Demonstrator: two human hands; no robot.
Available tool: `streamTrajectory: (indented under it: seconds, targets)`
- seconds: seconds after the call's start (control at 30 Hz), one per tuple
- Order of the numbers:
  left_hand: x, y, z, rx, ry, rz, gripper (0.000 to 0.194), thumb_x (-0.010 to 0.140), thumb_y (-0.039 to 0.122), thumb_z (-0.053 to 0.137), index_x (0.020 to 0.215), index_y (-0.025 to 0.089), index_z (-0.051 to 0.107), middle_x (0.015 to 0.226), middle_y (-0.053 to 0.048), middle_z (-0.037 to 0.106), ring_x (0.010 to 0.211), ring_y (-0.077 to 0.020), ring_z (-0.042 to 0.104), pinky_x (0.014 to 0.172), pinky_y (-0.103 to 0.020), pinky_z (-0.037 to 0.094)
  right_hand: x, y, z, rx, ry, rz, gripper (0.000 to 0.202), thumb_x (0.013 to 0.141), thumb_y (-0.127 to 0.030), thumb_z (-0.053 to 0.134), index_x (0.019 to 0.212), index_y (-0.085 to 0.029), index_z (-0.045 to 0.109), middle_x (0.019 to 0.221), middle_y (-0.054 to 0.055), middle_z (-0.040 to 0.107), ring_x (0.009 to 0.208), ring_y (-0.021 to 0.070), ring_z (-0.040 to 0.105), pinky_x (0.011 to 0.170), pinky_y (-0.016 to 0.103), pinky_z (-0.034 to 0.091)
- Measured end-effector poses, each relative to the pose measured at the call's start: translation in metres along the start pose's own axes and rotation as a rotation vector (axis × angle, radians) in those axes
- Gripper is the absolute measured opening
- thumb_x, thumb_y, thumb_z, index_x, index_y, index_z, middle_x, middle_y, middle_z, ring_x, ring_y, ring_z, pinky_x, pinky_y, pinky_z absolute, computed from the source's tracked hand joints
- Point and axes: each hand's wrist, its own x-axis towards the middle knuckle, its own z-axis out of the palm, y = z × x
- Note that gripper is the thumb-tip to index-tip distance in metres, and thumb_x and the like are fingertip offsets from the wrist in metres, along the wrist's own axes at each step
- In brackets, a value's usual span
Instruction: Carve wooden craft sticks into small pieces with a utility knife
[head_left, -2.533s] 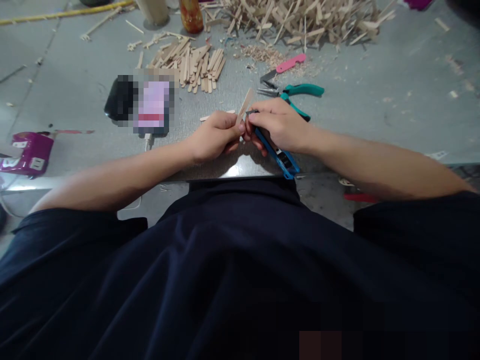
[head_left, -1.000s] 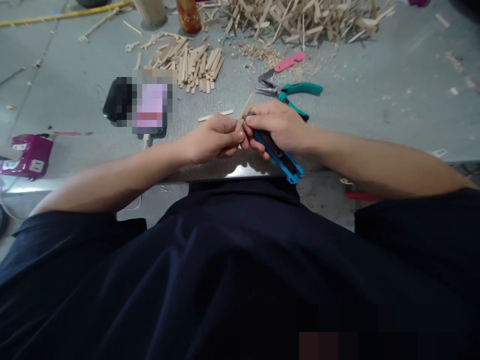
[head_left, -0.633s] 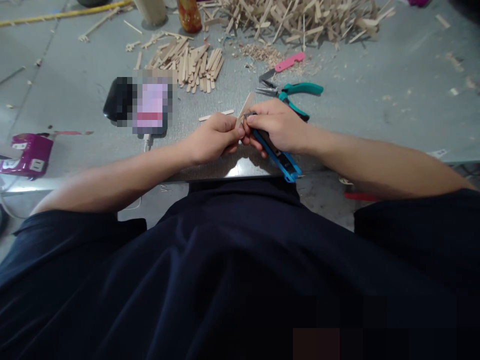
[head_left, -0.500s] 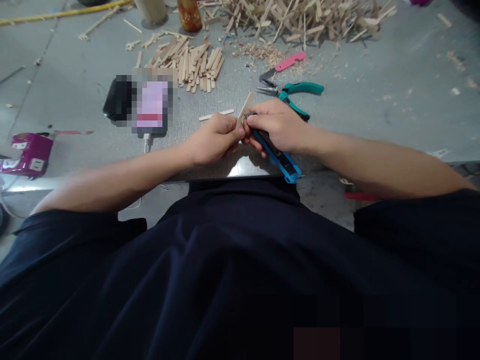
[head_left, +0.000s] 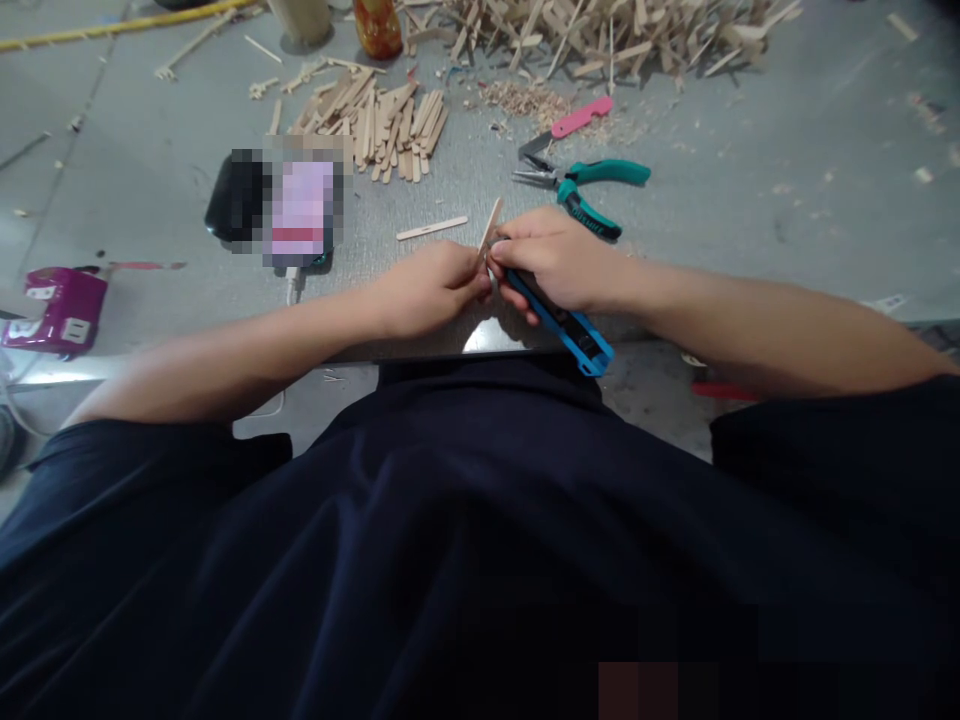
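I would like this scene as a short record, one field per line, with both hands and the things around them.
Left hand: pinches a thin wooden stick
Right hand: grips a blue cutter, front end close to that stick
Near the hands: loose stick, lying flat; teal-handled pliers
Beyond the pliers: pink-handled knife, blade out
Farther back: wood shavings, large stick heap
Person's left: purple box

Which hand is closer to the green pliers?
Right. The right hand is beside the green pliers, holding a blue knife. The left hand is farther away, lower and to the left, holding a stick.
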Motion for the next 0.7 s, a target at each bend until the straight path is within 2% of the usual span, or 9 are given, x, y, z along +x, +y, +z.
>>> streamTrajectory:
  seconds: [0.1, 0.2, 0.27, 0.33, 0.5, 0.6, 0.7]
  targets:
    - [0.002, -0.005, 0.001, -0.264, -0.008, -0.032, 0.038, 0.116, 0.05, 0.069, 0.089, 0.023, 0.069, 0.067, 0.002, 0.059, 0.06, -0.0135, 0.054, 0.063, -0.027, 0.047, 0.0, 0.002, -0.002, 0.078, -0.016, -0.028, 0.037, 0.117, -0.027, 0.064, 0.08, -0.023, 0.065, 0.061, 0.001, 0.068, 0.045, 0.0147, 0.061, 0.041, 0.022, 0.044]
    - [0.004, -0.009, 0.002, -0.475, -0.018, -0.074, 0.04, 0.115, 0.05, 0.076, 0.087, 0.023, 0.068, 0.06, 0.004, 0.051, 0.051, -0.0109, 0.042, 0.052, -0.027, 0.032, 0.001, 0.005, -0.004, 0.15, -0.019, -0.065, 0.037, 0.118, -0.036, 0.072, 0.085, -0.024, 0.063, 0.066, 0.001, 0.071, 0.046, 0.0152, 0.059, 0.04, 0.024, 0.044]
    - [0.003, -0.01, 0.002, -0.544, -0.022, -0.082, 0.039, 0.114, 0.05, 0.079, 0.088, 0.022, 0.07, 0.059, 0.004, 0.052, 0.049, -0.0103, 0.04, 0.05, -0.028, 0.028, 0.001, 0.008, -0.006, 0.165, -0.031, -0.078, 0.04, 0.118, -0.046, 0.078, 0.088, -0.025, 0.062, 0.068, 0.001, 0.072, 0.047, 0.0157, 0.058, 0.042, 0.026, 0.045]
    - [0.003, -0.01, 0.001, -0.589, -0.024, -0.075, 0.038, 0.113, 0.049, 0.082, 0.089, 0.022, 0.072, 0.058, 0.004, 0.053, 0.048, -0.0095, 0.039, 0.05, -0.027, 0.028, 0.001, 0.009, -0.008, 0.162, -0.035, -0.093, 0.04, 0.118, -0.049, 0.077, 0.089, -0.025, 0.063, 0.069, 0.001, 0.073, 0.048, 0.0161, 0.058, 0.043, 0.026, 0.046]
    - [0.002, -0.007, 0.001, -0.596, 0.02, -0.112, 0.038, 0.113, 0.05, 0.082, 0.091, 0.02, 0.073, 0.058, 0.006, 0.053, 0.047, -0.0084, 0.04, 0.052, -0.026, 0.032, -0.001, 0.004, -0.011, 0.147, -0.066, -0.116, 0.036, 0.119, -0.043, 0.071, 0.089, -0.024, 0.068, 0.065, 0.001, 0.069, 0.051, 0.0169, 0.059, 0.046, 0.026, 0.048]
    - [0.005, -0.005, 0.004, -0.604, 0.06, -0.139, 0.036, 0.117, 0.041, 0.076, 0.089, 0.02, 0.07, 0.058, 0.005, 0.055, 0.048, -0.0083, 0.04, 0.053, -0.025, 0.032, -0.002, 0.0, -0.009, 0.149, -0.044, -0.112, 0.036, 0.119, -0.042, 0.074, 0.089, -0.024, 0.068, 0.064, 0.0, 0.066, 0.051, 0.0164, 0.057, 0.048, 0.026, 0.052]
    - [0.007, -0.005, 0.007, -0.564, 0.082, -0.121, 0.033, 0.118, 0.032, 0.07, 0.087, 0.02, 0.067, 0.063, 0.003, 0.061, 0.05, -0.0089, 0.041, 0.054, -0.025, 0.032, 0.0, 0.001, -0.005, 0.128, 0.01, -0.121, 0.035, 0.119, -0.026, 0.067, 0.084, -0.023, 0.069, 0.064, 0.001, 0.067, 0.049, 0.0161, 0.058, 0.047, 0.026, 0.053]
